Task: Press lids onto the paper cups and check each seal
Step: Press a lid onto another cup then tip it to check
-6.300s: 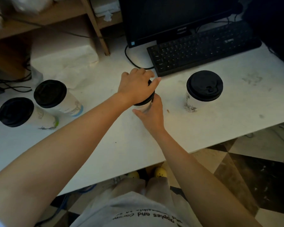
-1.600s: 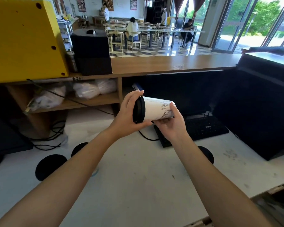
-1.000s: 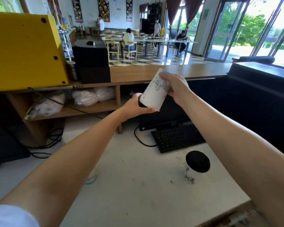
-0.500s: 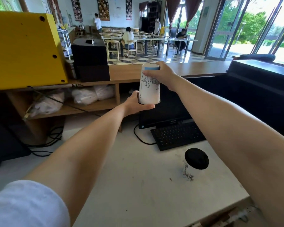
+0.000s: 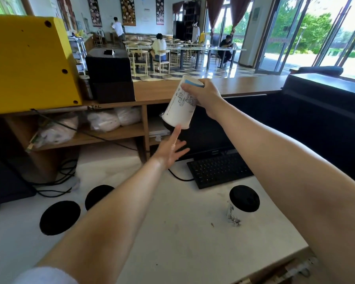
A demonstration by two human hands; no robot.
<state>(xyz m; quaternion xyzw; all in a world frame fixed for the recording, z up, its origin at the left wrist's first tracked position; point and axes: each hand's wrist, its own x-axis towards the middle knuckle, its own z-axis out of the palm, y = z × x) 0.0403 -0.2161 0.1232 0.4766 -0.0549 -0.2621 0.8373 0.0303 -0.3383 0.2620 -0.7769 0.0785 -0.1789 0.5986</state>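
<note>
My right hand point(image 5: 205, 97) grips a white paper cup point(image 5: 180, 107) by its blue-banded base and holds it upside down in the air, slightly tilted; its black lid faces down and is mostly hidden. Just below it my left hand point(image 5: 171, 149) is open, palm up, one fingertip touching the cup's lower rim. Three more lidded cups stand on the white table: one point(image 5: 243, 201) at the right, and two black lids point(image 5: 59, 217) point(image 5: 97, 195) at the left beside my forearm.
A black keyboard point(image 5: 217, 171) and monitor point(image 5: 205, 138) sit behind the cups. A wooden shelf point(image 5: 103, 134) with white bags and a yellow box point(image 5: 29, 64) stand at the back left; cables point(image 5: 55, 183) trail below. The table's front edge point(image 5: 275, 267) runs at the lower right.
The cup went from held sideways between both hands to upside down in my right hand. My left hand has let go of the lid end and dropped open beneath it.
</note>
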